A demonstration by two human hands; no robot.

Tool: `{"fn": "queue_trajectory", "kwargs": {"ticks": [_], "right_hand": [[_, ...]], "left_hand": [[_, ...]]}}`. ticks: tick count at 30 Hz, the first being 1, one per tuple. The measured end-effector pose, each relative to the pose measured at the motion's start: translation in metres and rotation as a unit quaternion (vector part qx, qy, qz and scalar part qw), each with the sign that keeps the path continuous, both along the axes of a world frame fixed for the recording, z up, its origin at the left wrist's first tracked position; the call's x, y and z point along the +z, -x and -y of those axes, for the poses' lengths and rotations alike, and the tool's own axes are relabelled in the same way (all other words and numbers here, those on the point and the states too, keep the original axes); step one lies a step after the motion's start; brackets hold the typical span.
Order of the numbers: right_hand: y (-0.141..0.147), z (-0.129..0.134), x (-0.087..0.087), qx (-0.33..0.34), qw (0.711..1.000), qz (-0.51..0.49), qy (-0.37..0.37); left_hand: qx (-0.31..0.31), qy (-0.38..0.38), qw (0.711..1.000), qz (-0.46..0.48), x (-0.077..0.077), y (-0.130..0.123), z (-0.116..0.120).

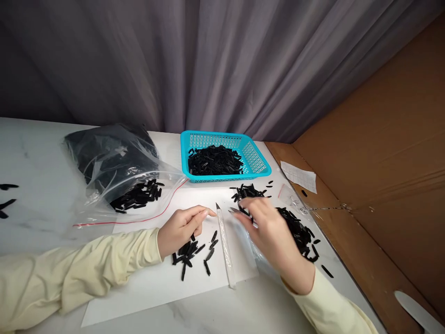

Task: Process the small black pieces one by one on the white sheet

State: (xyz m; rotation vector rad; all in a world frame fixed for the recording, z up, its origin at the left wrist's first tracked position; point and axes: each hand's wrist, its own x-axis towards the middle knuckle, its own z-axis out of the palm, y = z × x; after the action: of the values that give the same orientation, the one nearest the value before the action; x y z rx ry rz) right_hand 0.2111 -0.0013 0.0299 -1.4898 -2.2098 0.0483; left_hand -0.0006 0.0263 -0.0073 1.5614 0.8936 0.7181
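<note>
My left hand point(185, 226) is closed, thumb and index finger pressed together above white paper point(146, 278); anything between those fingertips is too small to make out. Just right of them lies a craft knife point(225, 248), its white handle wrapped in clear plastic and its dark pointed blade facing away from me. My right hand point(269, 227) grips what looks like a pair of tweezers point(233, 210), with the pointed tips toward the knife. Slim black pieces point(187, 253) lie below my left hand. Another black pile point(297, 227) is beside my right hand, partly hidden by it.
A blue plastic basket point(225, 177) at the back holds many black pieces. Left of it lies a large clear zip bag point(114, 157) of black material, with pieces near its mouth. A cardboard wall point(382, 130) bounds the right side; a printed slip point(299, 176) rests near it.
</note>
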Motion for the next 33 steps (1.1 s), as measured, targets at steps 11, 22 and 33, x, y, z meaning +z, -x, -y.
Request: {"fn": "queue_trajectory", "kwargs": {"ticks": [11,22,33], "right_hand": [[0.059,0.022,-0.015,0.155,0.979,-0.029,0.126],[0.029,0.041,-0.022,0.077,0.95,-0.247,0.173],[0.031,0.041,-0.019,0.082,0.925,-0.309,0.206]], "left_hand": [[-0.008,-0.02,1.0,-0.013,0.0,-0.001,0.0],[-0.084,-0.121,0.989,0.021,0.004,0.006,0.009],[-0.093,-0.196,0.976,0.01,-0.003,0.01,0.012]]}}
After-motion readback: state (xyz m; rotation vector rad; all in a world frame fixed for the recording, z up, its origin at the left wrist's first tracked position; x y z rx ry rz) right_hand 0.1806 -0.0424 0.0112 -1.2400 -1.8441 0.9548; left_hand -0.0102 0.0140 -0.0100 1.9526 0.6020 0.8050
